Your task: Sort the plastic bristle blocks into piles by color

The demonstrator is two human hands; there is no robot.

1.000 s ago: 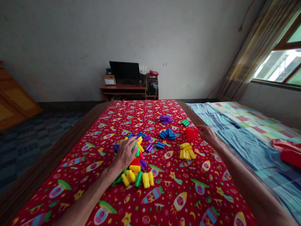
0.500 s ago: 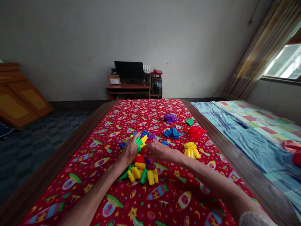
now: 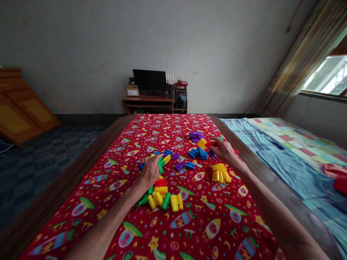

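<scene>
My left hand (image 3: pixel 149 173) lies palm down on a mixed heap of plastic blocks (image 3: pixel 162 193) in yellow, green, red and purple, fingers curled over the top pieces. My right hand (image 3: pixel 223 150) is stretched out to the right over the sorted piles, with its fingers pinched on a few small blocks, a yellow one (image 3: pixel 201 143), a red one and a purple one. Near it lie a blue pile (image 3: pixel 197 154), a purple pile (image 3: pixel 195 135) and a yellow pile (image 3: pixel 220 173). All rest on a red cloth (image 3: pixel 151 224) printed with rockets.
The cloth covers a long wooden table with a bare edge (image 3: pixel 67 180) on the left. A bed with a blue checked sheet (image 3: pixel 292 159) runs along the right. A desk with a monitor (image 3: pixel 149 82) stands at the far wall. A wooden cabinet (image 3: pixel 21 108) is at the left.
My right hand left the mixed heap and moved right and away to the sorted piles, carrying blocks. My left hand stayed on the heap.
</scene>
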